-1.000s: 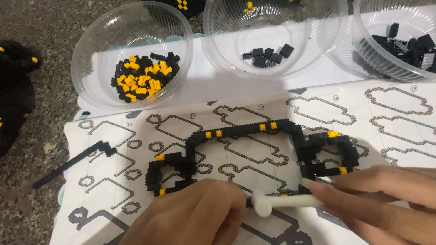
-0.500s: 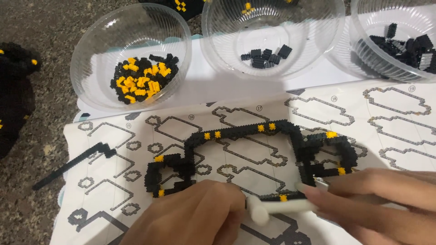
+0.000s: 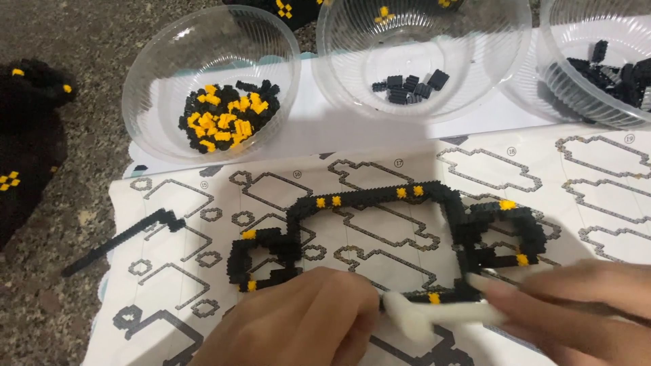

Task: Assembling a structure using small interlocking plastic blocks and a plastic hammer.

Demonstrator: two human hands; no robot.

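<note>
Near the sheet's (image 3: 203,224) bottom edge, left hand (image 3: 298,322) curled knuckles-up with fingertips against the frame's (image 3: 380,196) lower rail; fingers bent, nothing clearly enclosed, exact grip hidden. Right hand (image 3: 576,305) coming in from the bottom right corner, fingers pinched closed around a white tool (image 3: 434,313), its blunt tip touching the same rail beside a yellow stud. Frame lying flat mid-sheet: a thin open outline of tiny black bricks with scattered yellow ones, a wide central loop flanked by a smaller loop at each end. Probably very light and brittle: stiff along each run, liable to snap at the joints if lifted by one end. Best held low, pressed flat, or pinched at the thicker side loops rather than the single-row top rail. Sheet itself white, printed with numbered grey outlines. Beyond its top edge, three clear bowls: left bowl (image 3: 163,54) with mixed black and yellow bricks, middle bowl (image 3: 352,27) with a few black ones, right bowl (image 3: 563,41) heaped with black. Near the sheet's left edge, a loose black strip (image 3: 115,240) lying slantwise. Further left, a dark built piece (image 3: 27,149) on the floor.
</note>
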